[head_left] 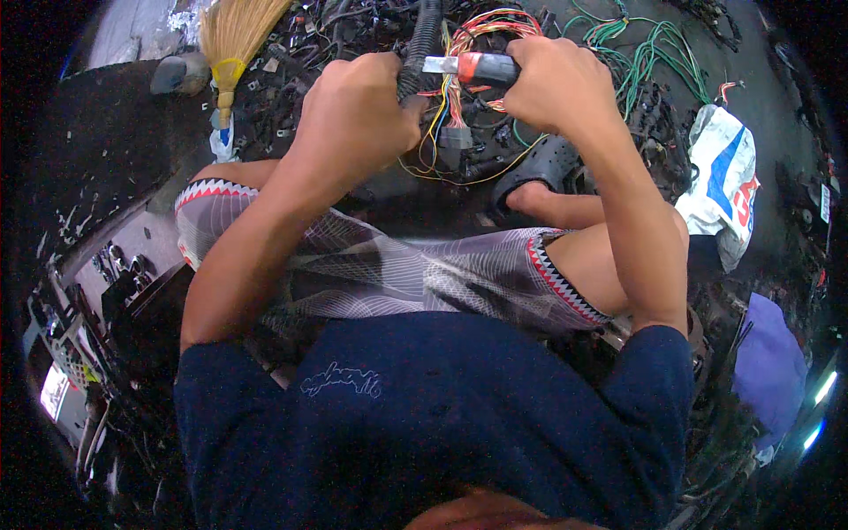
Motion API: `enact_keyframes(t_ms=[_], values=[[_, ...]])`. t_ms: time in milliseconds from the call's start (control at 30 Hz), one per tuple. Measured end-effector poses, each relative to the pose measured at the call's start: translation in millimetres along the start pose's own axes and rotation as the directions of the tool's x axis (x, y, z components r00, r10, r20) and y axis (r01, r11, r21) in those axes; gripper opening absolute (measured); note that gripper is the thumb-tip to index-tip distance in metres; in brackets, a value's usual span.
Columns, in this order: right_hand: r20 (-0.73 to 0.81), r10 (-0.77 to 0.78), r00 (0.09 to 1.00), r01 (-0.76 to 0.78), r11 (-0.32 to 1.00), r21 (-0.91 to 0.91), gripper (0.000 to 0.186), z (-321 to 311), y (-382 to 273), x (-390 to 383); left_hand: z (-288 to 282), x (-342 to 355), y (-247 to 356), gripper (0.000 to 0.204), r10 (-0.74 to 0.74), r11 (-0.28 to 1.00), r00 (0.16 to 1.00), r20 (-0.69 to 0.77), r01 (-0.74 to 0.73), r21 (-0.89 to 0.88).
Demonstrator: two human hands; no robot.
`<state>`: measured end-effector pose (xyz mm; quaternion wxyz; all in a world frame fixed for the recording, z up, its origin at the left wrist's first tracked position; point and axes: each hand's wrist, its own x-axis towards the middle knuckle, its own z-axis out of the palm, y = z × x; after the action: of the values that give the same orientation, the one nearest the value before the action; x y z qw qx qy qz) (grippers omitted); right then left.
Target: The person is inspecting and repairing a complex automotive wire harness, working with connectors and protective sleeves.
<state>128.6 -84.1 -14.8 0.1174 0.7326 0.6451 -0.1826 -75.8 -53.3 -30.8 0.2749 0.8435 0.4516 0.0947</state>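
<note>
My left hand (pixel 353 115) is closed around a black corrugated tube (pixel 426 35), which runs up from the fist toward the far edge. In my right hand (pixel 565 88) is a utility knife (pixel 484 69) with an orange and black handle. Its blade points left, close to the tube; I cannot tell whether they touch. Just beyond and below the knife lies a bundle of red, yellow and white wires (pixel 499 22). A grey connector (pixel 455 137) hangs at the bundle's near end, between my two hands.
Green wires (pixel 658 57) spread over the floor at the far right. A straw broom (pixel 231 44) lies at far left amid black scraps. Right of my knee is a white plastic bag (pixel 724 168); nearer, a purple sheet (pixel 768 371). A dark clog (pixel 539 168) is on my foot.
</note>
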Motion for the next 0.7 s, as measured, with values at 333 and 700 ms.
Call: enact_keyframes(t_ms=[333, 700], values=[[-0.259, 0.071, 0.963, 0.109, 0.776, 0.621, 0.038, 18, 58, 24, 2, -7, -25, 0.021, -0.135, 0.864, 0.979, 0.152, 0.191, -0.466], [0.148, -0.216, 0.965, -0.206, -0.276, 0.939, 0.023, 51, -14, 15, 5, 3, -8, 0.03, -0.27, 0.771, 0.926, 0.263, 0.372, -0.517]])
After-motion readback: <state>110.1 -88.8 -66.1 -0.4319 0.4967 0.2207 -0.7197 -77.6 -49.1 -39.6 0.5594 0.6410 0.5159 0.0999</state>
